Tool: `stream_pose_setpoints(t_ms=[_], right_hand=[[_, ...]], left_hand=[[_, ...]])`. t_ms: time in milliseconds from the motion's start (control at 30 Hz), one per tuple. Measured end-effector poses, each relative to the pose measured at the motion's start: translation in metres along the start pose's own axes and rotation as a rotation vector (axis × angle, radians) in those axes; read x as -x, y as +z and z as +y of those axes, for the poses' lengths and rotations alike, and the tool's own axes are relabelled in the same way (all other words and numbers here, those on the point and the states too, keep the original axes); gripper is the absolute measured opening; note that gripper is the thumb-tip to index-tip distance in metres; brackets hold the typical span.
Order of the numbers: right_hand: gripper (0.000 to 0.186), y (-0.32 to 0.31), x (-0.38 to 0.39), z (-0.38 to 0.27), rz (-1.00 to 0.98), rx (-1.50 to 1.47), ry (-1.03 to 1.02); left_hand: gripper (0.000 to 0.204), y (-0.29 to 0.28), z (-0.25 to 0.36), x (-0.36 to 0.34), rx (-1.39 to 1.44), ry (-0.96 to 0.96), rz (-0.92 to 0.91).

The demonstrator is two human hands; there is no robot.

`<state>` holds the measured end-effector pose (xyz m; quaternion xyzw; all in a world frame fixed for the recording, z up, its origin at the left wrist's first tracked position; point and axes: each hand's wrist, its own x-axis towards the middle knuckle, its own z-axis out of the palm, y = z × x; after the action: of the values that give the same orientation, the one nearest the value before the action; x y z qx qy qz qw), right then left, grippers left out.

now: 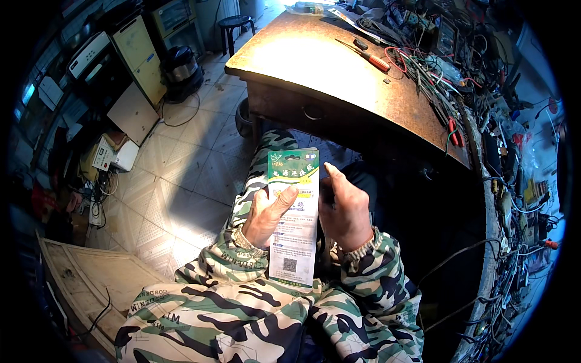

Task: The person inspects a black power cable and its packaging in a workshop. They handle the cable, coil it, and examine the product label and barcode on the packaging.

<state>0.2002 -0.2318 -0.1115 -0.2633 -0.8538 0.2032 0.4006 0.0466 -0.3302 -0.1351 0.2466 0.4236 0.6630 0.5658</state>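
A tall flat package (pixel 292 236), with a green header, yellow stripe and white printed body, stands tilted over my lap in camouflage clothing. My left hand (pixel 269 215) grips its left side, thumb lying across the front and fingers mostly hidden behind. My right hand (pixel 345 209) is at the package's upper right edge, index finger bent up near the corner and other fingers curled; what they hold, if anything, is hidden.
A wooden desk (pixel 272 54) ahead carries a red-handled screwdriver (pixel 376 62), pliers (pixel 455 133) and tangled cables. At left are a black pot-like appliance (pixel 181 72), boards, a white device (pixel 124 151) and a wooden panel (pixel 85 272). A stool (pixel 236 23) stands behind on tiles.
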Motion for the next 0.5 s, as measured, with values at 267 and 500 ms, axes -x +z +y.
stream_pose_setpoints(t_ms=[267, 500], right_hand=[[0.035, -0.009, -0.018, 0.003, -0.126, -0.093, 0.074], [0.041, -0.010, -0.029, -0.006, -0.144, -0.052, -0.008]], left_hand=[[0.039, -0.007, -0.002, -0.003, 0.048, -0.033, -0.085], [0.039, -0.001, -0.001, -0.002, 0.063, -0.006, -0.057]])
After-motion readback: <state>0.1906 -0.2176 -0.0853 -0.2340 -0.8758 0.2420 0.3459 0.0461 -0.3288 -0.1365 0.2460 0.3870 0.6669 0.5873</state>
